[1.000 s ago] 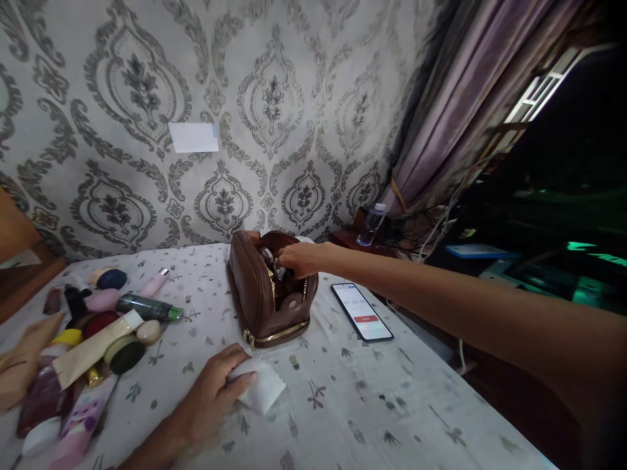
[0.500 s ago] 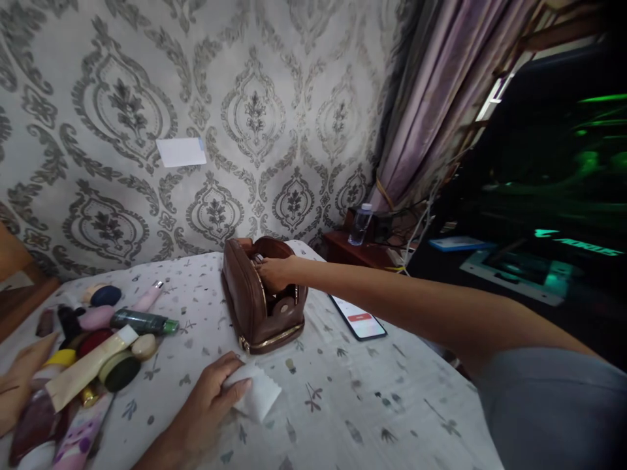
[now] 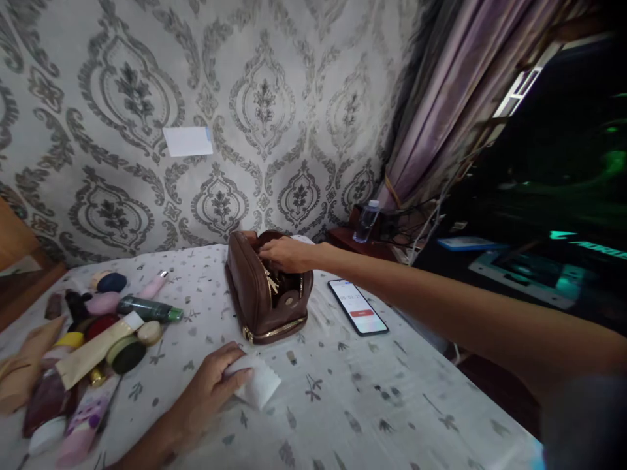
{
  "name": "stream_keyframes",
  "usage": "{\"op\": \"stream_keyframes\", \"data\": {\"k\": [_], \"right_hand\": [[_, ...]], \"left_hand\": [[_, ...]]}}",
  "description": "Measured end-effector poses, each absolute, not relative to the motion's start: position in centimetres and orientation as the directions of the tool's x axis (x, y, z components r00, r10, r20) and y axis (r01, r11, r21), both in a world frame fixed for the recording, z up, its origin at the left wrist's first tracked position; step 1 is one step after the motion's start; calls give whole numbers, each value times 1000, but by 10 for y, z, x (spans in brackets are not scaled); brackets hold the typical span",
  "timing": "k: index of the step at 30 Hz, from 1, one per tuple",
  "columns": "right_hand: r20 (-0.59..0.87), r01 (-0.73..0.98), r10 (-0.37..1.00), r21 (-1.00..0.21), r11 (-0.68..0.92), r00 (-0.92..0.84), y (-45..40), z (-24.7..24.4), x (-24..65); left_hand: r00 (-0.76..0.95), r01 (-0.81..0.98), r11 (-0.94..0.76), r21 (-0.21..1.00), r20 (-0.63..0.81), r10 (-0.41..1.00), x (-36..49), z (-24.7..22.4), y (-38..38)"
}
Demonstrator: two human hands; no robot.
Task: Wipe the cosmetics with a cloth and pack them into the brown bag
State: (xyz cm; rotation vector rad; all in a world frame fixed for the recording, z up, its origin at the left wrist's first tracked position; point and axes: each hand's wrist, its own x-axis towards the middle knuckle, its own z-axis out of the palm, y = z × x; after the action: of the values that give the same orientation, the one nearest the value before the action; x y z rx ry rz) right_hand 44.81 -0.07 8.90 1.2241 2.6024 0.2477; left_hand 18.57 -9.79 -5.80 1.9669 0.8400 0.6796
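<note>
A brown zippered cosmetic bag stands on the patterned sheet with its top unzipped and gaping. Over that opening is my right hand, its fingers curled and pointing down beside the near rim. The fingertips are partly hidden, and what they grip, if anything, does not show. My left hand rests on the sheet in front of the bag, thumb and fingers closed on a folded white tissue with a zigzag edge. Gold zippers line the bag's opening and run along its base; its inside is dark.
Several cosmetics lie piled at left, among them a green-capped bottle, a cream tube and a dark round jar. Right of the bag lies a lit phone. A water bottle stands on a side table behind.
My right hand has risen slightly within the bag's opening, showing more of its back and the gold zipper below. The left hand keeps its hold on the tissue. The view has shifted a little.
</note>
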Motion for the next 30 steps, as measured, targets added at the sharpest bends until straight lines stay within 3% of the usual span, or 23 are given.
{"op": "stream_keyframes", "data": {"k": [5,17,21,24,27,30], "right_hand": [[-162,761,856,400,511,-490,-13,106,467],[-212,790,909,448,418,-360,-17,112,448],[-169,739,856,443,508,-488,-18,104,443],[-260,657,754,373,655,-603,-17,88,436],[-343,627,705,322,709,-621,-14,72,431],[-333,634,702,301,712,-630,-9,63,429]], "left_hand": [[652,255,-412,875,159,741,190,-47,-99],[689,240,-409,880,143,710,188,-47,-97],[704,254,-414,874,127,699,187,-46,-97],[695,245,-421,874,144,704,187,-48,-97],[694,241,-436,867,160,702,186,-48,-97],[711,249,-457,854,159,685,186,-49,-94]]}}
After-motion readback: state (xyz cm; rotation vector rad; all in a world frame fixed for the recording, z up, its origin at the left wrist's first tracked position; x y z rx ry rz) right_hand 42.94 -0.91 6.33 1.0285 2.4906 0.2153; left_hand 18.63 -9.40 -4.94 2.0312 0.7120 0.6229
